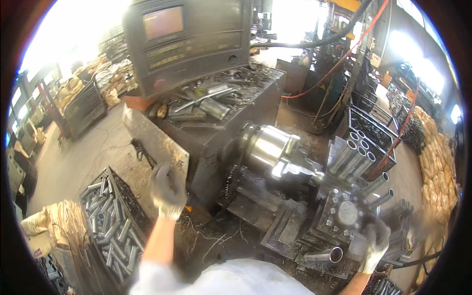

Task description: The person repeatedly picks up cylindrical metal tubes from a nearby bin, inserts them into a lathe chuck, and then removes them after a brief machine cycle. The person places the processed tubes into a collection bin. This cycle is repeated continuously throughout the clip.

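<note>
My left hand [168,192], in a grey work glove with a pale cuff, is beside the lower edge of a flat, worn metal panel [160,142]. Its fingers curve with a gap between them and the thumb, and nothing shows in the gap. My right hand [376,242], also gloved, is at the right side of the lathe's bolted tool post [345,213]. Motion smears its fingers, and what they touch is hidden. A shiny chuck [270,146] stands to the left of the tool post. Near my right hand, a metal tube [324,256] lies below the post.
A bin [142,216] of short metal tubes stands at lower left. Several upright tubes [355,152] stand right of the chuck. Behind is a control cabinet [196,44] with loose tools [204,103] before it. Wire cages [368,128] and stacked sacks [435,162] are at right.
</note>
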Motion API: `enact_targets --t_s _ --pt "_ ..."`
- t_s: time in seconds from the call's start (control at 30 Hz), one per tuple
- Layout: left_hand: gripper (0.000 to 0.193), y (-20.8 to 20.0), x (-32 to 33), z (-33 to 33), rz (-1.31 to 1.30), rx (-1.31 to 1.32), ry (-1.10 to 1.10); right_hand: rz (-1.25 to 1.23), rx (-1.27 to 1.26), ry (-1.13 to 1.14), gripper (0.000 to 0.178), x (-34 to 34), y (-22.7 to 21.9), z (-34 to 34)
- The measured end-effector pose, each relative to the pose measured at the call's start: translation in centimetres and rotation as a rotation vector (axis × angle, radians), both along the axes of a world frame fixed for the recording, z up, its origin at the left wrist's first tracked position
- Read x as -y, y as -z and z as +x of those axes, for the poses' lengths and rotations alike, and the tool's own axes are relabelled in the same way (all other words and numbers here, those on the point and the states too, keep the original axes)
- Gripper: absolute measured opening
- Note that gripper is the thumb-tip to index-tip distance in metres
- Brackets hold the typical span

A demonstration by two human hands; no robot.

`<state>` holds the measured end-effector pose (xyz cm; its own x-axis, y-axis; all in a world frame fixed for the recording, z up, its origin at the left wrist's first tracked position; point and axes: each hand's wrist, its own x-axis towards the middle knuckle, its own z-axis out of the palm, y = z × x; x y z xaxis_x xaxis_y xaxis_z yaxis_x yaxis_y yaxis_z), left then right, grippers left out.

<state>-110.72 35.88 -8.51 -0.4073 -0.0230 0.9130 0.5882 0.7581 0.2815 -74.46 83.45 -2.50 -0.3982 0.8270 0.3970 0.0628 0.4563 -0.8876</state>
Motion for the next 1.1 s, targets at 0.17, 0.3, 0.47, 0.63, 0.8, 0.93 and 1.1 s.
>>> enact_targets --t_s 0.17,0.3,0.47,0.63,0.8,0.93,1.1 --pt "0.065 -14.9 -6.3 -14.0 -0.406 0.353 -0.219 -0.068 0.111 0.049 0.035 3.7 2.5 3.6" --pt "0.081 -18.9 -7.2 -20.9 -0.538 0.513 -0.263 0.017 0.224 0.079 0.034 6.4 2.3 6.9" --pt "0.049 -14.8 -9.1 -9.0 -0.301 -0.102 0.053 -0.005 0.312 0.026 0.033 7.2 3.9 10.0" --pt "0.016 5.0 -7.2 14.8 -0.274 0.453 0.565 -0.251 0.3 -0.169 0.041 5.9 7.8 10.1" --pt "0.038 27.0 3.6 32.1 -0.114 1.61 -0.026 -0.138 0.542 -0.425 0.073 4.0 10.2 6.5" --pt "0.028 36.4 17.1 43.3 -0.851 1.846 -0.153 -0.117 0.617 -0.477 0.045 4.2 11.3 2.7" --pt "0.039 39.4 22.9 58.3 0.998 1.823 -0.691 -0.123 0.363 -0.684 0.036 10.1 10.6 1.3"
